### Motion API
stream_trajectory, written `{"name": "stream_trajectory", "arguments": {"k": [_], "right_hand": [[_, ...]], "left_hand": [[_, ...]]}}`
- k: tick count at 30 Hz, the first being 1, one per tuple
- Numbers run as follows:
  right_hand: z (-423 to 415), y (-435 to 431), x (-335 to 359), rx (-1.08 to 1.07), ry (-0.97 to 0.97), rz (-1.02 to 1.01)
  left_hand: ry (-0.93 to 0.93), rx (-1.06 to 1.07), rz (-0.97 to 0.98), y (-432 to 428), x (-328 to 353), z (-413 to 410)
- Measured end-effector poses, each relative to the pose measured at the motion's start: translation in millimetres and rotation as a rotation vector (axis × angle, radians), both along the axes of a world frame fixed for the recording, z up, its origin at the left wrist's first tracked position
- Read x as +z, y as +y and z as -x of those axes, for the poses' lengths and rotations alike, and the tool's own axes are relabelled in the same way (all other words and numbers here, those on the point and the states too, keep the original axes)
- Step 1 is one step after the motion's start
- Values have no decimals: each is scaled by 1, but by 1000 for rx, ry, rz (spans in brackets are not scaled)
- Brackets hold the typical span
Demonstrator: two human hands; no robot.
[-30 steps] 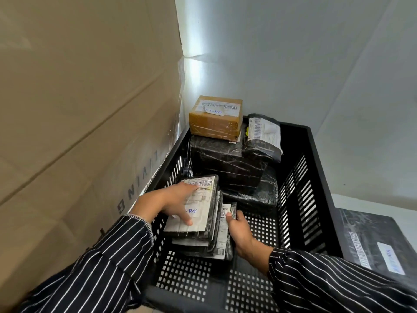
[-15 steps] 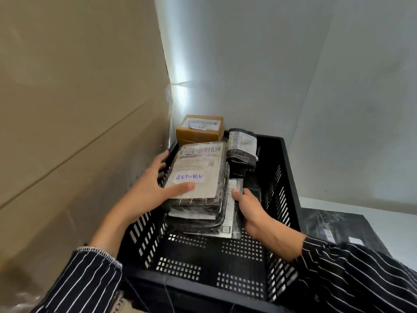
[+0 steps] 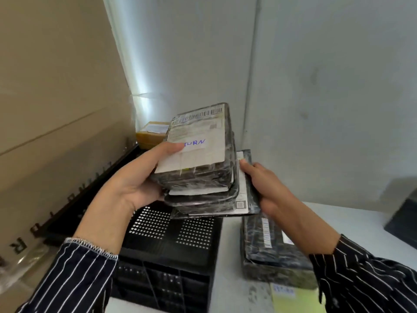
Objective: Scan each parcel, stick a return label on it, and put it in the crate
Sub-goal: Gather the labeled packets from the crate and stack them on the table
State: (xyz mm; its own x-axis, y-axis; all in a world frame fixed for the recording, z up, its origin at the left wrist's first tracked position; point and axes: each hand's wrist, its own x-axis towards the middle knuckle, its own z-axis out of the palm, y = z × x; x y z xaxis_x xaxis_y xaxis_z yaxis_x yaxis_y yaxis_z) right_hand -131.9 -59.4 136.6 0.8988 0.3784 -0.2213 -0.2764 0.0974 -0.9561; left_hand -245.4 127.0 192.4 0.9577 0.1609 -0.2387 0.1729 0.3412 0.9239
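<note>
Both hands hold a stack of parcels in the air, above the black crate and near its right rim. I count three parcels in this stack, all wrapped in dark plastic; the lowest one is flat and sticks out to the right. The top parcel carries one shipping sheet with a barcode and one small white return label with blue handwriting; only the letters "URN" show, because the thumb covers the rest.

The left hand has its grip closed on the left side of the stack, thumb on top and palm under; the right hand has its grip pressed on the right edge of the lowest parcel, fingers along the side.

The crate stands at the left, close against a big cardboard wall; on that side there is almost no room. Its near floor, with square holes, is open. Behind the stack one brown box shows at the far end of the crate; whether more lies there I cannot tell, the stack hides it.

To the right of the crate, on the white tabletop, lies one more dark parcel with two labels, just beside the crate's rim; a yellow-green sheet lies at its near edge. One dark object sits at the far right edge, blurred. The tabletop between them is free.
</note>
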Motion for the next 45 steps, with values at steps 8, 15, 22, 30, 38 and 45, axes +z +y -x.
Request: {"name": "stream_trajectory", "arguments": {"k": [8,15,22,30,38,45], "right_hand": [[-14,-140,-11,-39,67,-12],[-15,-245,-47,-131,25,20],[-42,-315,-121,-261,120,22],[-112,-341,-185,-276,171,173],[-172,-334,-218,-285,245,315],[-175,-331,-264,-321,358,273]], "left_hand": [[-13,-90,-24,-132,-15,-35],[65,-185,-1,-234,-69,-82],[166,-274,15,-314,-145,-139],[221,-283,3,-348,-209,-208],[227,-169,12,-363,-254,-260],[294,-129,-71,-373,-275,-279]]}}
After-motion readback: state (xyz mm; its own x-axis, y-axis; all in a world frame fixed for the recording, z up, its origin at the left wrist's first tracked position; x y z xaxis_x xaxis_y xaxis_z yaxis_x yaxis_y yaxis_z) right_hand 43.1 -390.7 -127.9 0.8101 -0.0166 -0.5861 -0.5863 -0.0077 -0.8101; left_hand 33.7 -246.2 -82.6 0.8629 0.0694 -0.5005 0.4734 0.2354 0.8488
